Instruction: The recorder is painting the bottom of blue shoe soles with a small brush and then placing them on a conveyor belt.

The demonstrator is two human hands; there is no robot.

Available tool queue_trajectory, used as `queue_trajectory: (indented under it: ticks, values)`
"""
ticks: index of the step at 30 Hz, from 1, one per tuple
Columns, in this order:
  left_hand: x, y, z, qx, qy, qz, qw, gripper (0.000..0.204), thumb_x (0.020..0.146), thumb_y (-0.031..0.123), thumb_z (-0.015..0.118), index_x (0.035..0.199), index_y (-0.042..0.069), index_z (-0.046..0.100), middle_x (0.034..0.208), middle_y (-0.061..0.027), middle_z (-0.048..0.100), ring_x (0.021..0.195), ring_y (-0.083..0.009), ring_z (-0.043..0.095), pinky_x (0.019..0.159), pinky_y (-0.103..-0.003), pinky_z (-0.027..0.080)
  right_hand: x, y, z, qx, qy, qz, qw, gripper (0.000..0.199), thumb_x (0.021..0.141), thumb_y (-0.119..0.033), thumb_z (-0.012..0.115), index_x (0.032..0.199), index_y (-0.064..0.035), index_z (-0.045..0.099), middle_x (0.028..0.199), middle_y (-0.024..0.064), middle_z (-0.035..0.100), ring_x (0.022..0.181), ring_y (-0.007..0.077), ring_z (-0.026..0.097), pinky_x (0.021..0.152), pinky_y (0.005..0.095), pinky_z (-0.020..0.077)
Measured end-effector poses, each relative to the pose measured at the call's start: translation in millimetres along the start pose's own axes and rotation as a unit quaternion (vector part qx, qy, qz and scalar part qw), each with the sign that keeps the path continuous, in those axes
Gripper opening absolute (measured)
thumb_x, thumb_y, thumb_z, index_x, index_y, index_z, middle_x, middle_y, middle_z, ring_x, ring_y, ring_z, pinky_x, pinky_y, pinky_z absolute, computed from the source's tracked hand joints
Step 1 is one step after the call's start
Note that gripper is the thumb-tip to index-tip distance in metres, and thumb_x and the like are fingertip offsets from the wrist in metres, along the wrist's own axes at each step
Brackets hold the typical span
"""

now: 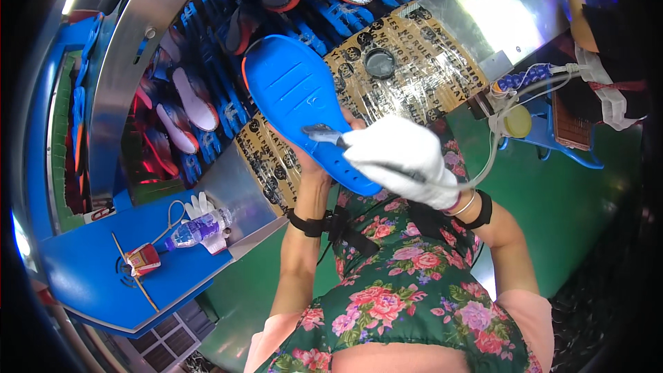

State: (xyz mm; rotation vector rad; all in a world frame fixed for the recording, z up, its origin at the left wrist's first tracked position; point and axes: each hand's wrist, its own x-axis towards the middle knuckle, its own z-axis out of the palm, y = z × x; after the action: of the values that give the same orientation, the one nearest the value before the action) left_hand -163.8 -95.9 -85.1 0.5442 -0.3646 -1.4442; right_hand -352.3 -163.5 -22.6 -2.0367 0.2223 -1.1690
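A blue shoe sole (293,86) with an orange edge is tilted up in front of me. My left hand (309,159) grips it from beneath, with fingertips showing at its right edge. My right hand (400,159), in a white glove, is closed on a brush (324,132) with a dark handle. The bristles rest on or just over the sole's inner face near its narrow middle. A clear tube (483,173) runs from by the right wrist up toward a blue jointed hose (521,79). The glove hides most of the handle.
Behind the sole is a taped cardboard-covered ledge (442,62) with a round dark cup (380,63). Racks hold several soles (195,100). A blue side table (83,255) bears a bottle (200,228), a white glove (199,205) and a small red box (143,260). Another person's arm (583,21) shows upper right.
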Motion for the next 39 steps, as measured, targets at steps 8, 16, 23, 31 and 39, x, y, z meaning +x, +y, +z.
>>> queue_trajectory:
  ticks: [8, 16, 23, 31, 39]
  values:
    - [7, -1, -10, -0.069, -0.071, 0.061, 0.993, 0.099, 0.083, 0.090, 0.045, 0.116, -0.003, 0.057, 0.103, -0.0165, 0.065, 0.100, -0.0311, 0.064, 0.101, -0.048, 0.049, -6, -8, 6, 0.131, 0.039, 0.138, 0.981, 0.023, 0.077, -0.003, 0.081, 0.099, -0.0087, 0.080, 0.100, 0.0088, 0.077, 0.088, 0.0262, 0.073, 0.078, 0.0371, 0.0578]
    - [16, -3, -5, -0.169, -0.146, 0.086, 0.971, 0.106, 0.079, 0.095, 0.042, 0.118, -0.002, 0.057, 0.102, -0.0151, 0.066, 0.103, -0.0331, 0.064, 0.104, -0.049, 0.048, -13, -9, 6, 0.135, 0.014, 0.088, 0.987, 0.020, 0.083, -0.006, 0.079, 0.102, -0.0090, 0.076, 0.103, 0.0073, 0.076, 0.089, 0.0257, 0.072, 0.079, 0.0363, 0.0573]
    - [13, 4, -6, -0.176, -0.081, 0.098, 0.976, 0.101, 0.080, 0.094, 0.042, 0.114, -0.001, 0.057, 0.100, -0.0120, 0.064, 0.093, -0.0286, 0.064, 0.098, -0.045, 0.050, -23, -13, 15, 0.069, -0.009, 0.020, 0.997, 0.023, 0.081, -0.007, 0.080, 0.103, -0.0126, 0.077, 0.101, 0.0060, 0.076, 0.086, 0.0261, 0.071, 0.074, 0.0361, 0.0578]
    - [16, 27, -20, -0.066, -0.060, 0.043, 0.995, 0.108, 0.080, 0.095, 0.035, 0.131, 0.001, 0.050, 0.102, -0.0162, 0.064, 0.086, -0.0308, 0.064, 0.090, -0.051, 0.052, -37, -13, 16, -0.014, -0.055, -0.012, 0.998, 0.033, 0.076, -0.004, 0.082, 0.108, -0.0110, 0.077, 0.106, 0.0081, 0.076, 0.086, 0.0264, 0.071, 0.073, 0.0350, 0.0575]
    - [13, 33, -17, -0.086, -0.051, -0.035, 0.994, 0.116, 0.078, 0.098, 0.029, 0.134, -0.001, 0.050, 0.100, -0.0194, 0.065, 0.085, -0.0349, 0.066, 0.085, -0.053, 0.054, -39, -3, 13, -0.027, -0.061, -0.058, 0.996, 0.029, 0.080, -0.007, 0.079, 0.109, -0.0091, 0.075, 0.105, 0.0107, 0.075, 0.087, 0.0260, 0.070, 0.071, 0.0377, 0.0565]
